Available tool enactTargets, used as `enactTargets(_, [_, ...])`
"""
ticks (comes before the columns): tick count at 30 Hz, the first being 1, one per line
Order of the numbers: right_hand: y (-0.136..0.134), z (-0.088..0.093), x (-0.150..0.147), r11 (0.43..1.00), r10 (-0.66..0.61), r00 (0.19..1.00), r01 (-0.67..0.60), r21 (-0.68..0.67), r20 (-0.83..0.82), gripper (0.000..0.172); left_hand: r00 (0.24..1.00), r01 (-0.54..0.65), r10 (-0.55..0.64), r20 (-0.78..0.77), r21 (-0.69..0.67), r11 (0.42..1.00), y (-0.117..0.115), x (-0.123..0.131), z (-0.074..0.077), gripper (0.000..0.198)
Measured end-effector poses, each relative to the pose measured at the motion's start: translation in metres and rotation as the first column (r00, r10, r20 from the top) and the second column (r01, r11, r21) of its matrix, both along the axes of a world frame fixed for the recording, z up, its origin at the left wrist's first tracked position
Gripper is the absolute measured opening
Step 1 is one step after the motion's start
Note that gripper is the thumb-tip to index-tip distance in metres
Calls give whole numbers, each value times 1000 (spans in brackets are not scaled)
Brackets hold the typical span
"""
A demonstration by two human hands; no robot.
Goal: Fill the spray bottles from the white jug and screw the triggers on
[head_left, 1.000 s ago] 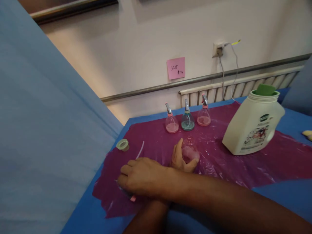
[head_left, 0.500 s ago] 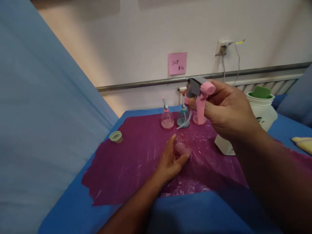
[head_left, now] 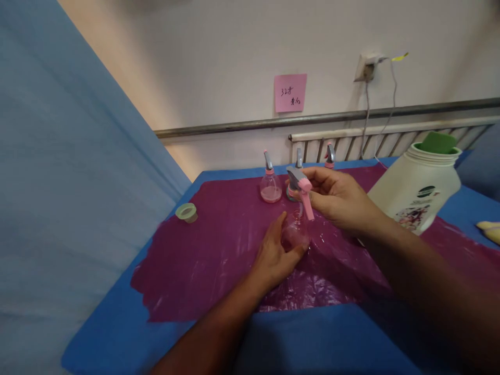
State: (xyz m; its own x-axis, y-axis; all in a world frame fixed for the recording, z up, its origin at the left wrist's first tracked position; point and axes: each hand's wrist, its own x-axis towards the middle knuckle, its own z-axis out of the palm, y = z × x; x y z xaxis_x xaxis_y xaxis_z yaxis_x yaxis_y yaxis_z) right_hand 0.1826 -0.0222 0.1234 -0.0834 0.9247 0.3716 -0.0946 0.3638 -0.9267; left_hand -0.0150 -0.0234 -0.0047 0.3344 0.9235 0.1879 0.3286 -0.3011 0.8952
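Observation:
A clear pink spray bottle (head_left: 296,233) stands open on the purple plastic sheet (head_left: 219,245), and my left hand (head_left: 275,250) grips it from the left side. Just above its neck, my right hand (head_left: 336,200) holds a pink and grey spray head (head_left: 302,190). The tube of that spray head reaches down at the bottle's mouth; whether the tip is inside is hard to tell. Behind my hands are a spray bottle with pink liquid (head_left: 271,190), a teal one mostly hidden by my right hand, and another whose grey and pink top (head_left: 330,155) shows.
A large cream jug (head_left: 417,182) with a green scoop (head_left: 438,142) in its mouth stands at the right. A pale green cup (head_left: 186,212) sits at the sheet's left. Blue curtain (head_left: 78,156) hangs on the left; a yellow item (head_left: 490,230) lies far right.
My right hand has brought the spray head down and left, onto the bottle's neck area. My left hand still holds the bottle. The view has shifted slightly, showing more of the jug.

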Motion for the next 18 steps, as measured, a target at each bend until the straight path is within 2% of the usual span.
enactTargets(5, [3,-54,6,989,-14,999,9,-145,-33,46,1000,23,-22,-18,55,998,-1,3,1,93])
enactTargets(8, [-1,-73,4,980,-30,991,3,-199,-131,44,1000,30,-30,-4,79,996,0,3,-1,91])
enactTargets(13, [-4,-82,2,974,-24,979,-24,-227,-204,46,999,41,-41,-2,84,996,-1,3,-1,89])
enactTargets(18, [-4,-80,6,984,-9,994,-10,-175,-109,44,999,44,-45,12,63,997,-2,4,2,90])
